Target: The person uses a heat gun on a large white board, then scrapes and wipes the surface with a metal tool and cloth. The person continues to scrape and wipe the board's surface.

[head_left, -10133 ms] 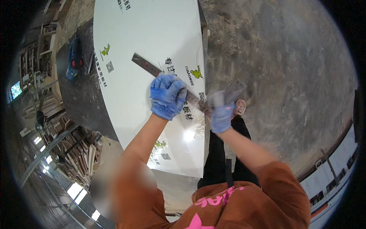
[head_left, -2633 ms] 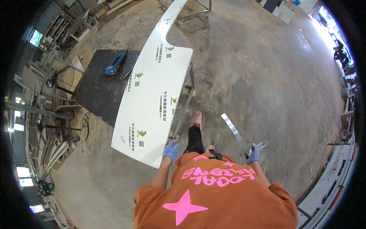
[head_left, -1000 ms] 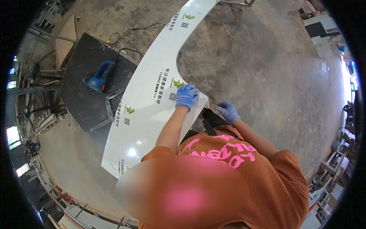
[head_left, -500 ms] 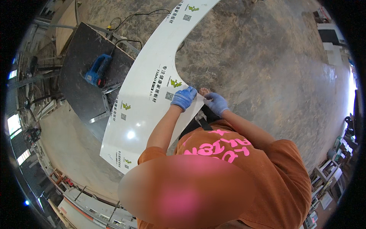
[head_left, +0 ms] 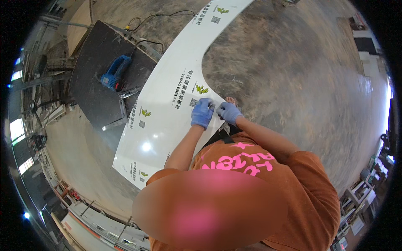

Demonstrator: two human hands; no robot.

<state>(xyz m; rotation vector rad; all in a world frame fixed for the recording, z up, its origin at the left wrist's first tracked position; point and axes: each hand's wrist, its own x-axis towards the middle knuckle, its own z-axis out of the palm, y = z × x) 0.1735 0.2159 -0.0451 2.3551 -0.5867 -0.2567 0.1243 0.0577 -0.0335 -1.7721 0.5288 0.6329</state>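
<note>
A large white curved board [head_left: 167,90], covered in printed film, stretches from the far top to beside my body. My left hand [head_left: 202,113], in a blue glove, rests on its surface near the tapered right corner. Its fingers are curled together, and anything pinched between them is too small to make out. Beside it, my right hand [head_left: 229,113], gloved in paler blue, is closed on the board's edge at that corner. The two hands' fingertips are almost meeting. What lies beneath the right fingers is hidden.
To the left, a dark panel [head_left: 98,54] carries a blue power tool [head_left: 115,73] resembling a jigsaw. A metal square [head_left: 122,109] lies next to the board. A black cable [head_left: 161,16] trails at the back. Shelving and materials line both sides.
My right hand has shifted left, inward over the board's corner and closer to my left hand. The left hand has drawn slightly back from the edge, its fingers more curled. The view has shifted a little.
</note>
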